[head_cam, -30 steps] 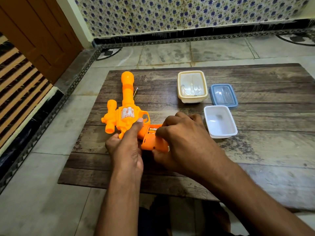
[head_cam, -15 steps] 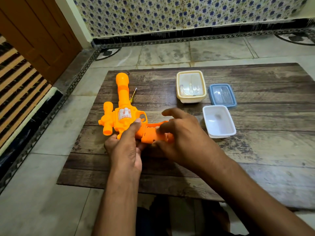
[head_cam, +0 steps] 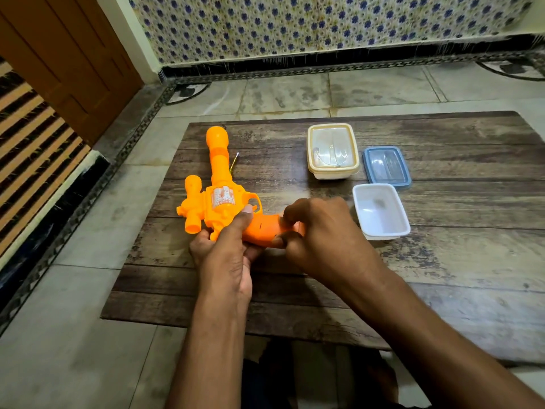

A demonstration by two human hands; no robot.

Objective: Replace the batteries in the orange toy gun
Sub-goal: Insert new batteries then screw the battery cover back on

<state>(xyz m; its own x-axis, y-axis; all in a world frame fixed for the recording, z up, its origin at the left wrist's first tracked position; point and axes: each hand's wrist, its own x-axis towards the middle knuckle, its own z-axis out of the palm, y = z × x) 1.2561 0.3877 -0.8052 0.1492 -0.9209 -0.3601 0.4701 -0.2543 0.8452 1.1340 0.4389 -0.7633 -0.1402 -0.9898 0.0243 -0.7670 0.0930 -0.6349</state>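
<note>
The orange toy gun (head_cam: 219,199) lies on the wooden board (head_cam: 442,261) with its barrel pointing away from me and its grip toward the right. My left hand (head_cam: 227,255) holds the gun's body from below, thumb pressed near the trigger guard. My right hand (head_cam: 321,234) grips the gun's orange handle (head_cam: 264,230), fingers curled over its end. The handle's side looks closed, with a small slot showing. No batteries are visible.
A thin screwdriver (head_cam: 234,161) lies just right of the barrel. A cream-lidded box (head_cam: 332,150), a blue lid (head_cam: 387,167) and an open white tub (head_cam: 380,212) stand to the right. Tiled floor surrounds the board; a wooden door (head_cam: 67,63) stands at left.
The gun has shifted slightly left and away. My right hand's fingers have closed down over the handle, and the opening seen earlier on the handle no longer shows.
</note>
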